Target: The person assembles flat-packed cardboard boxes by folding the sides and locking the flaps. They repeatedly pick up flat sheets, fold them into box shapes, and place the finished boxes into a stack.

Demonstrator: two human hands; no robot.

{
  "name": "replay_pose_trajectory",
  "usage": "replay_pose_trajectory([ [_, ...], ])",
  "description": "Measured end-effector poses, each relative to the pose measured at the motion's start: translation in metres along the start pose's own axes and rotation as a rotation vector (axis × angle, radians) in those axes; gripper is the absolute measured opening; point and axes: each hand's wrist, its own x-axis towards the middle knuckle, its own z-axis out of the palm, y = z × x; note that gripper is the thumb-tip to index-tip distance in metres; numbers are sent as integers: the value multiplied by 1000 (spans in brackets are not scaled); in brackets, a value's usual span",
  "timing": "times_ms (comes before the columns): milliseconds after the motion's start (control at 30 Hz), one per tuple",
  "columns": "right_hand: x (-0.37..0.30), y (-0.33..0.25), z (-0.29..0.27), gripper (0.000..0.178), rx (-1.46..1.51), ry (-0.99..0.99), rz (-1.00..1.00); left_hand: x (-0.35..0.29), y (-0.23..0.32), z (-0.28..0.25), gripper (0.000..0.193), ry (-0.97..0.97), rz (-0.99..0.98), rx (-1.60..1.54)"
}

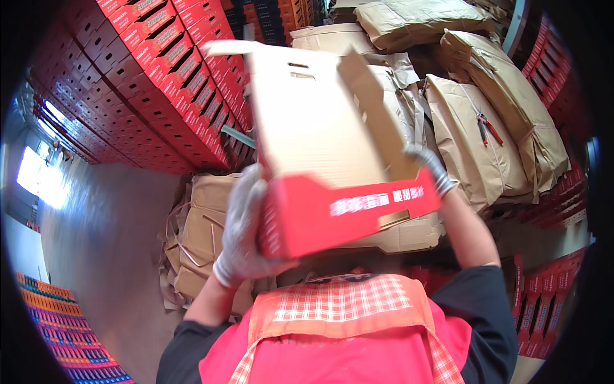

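Note:
In front of my chest I hold up a cardboard box (320,137), open at the top, red outside and plain brown inside, with a pale printed pattern on its near wall. The box is tilted, and a flap at its far left corner sticks outward. My left hand (242,221), in a pale knitted glove, is closed round the near left corner from the side and below. My gloved right hand (430,169) grips the right wall near its near corner; its fingertips are partly hidden and blurred. Beneath the box lies a flat brown cardboard sheet (409,235).
Paper-wrapped bundles (473,134) are piled ahead and to the right; red-handled pliers (489,129) lie on one. Another wrapped bundle (203,211) sits left of my left hand. Tall stacks of red boxes (160,70) rise at the far left. Colourful stacked boxes (67,333) stand at lower left.

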Motion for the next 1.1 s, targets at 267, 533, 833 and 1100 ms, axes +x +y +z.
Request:
replay_pose_trajectory([
  [267,-8,-6,-23,26,106,94,-352,127,54,93,84,-124,343,-17],
  [533,-117,-129,70,29,-1005,85,-843,129,55,169,125,414,332,-297],
  [833,-98,-156,105,34,-1172,-113,-254,106,55,187,143,365,-17,-442],
  [1100,-56,-121,144,19,-1525,-291,-1160,96,64,194,111,30,-267,-649],
])
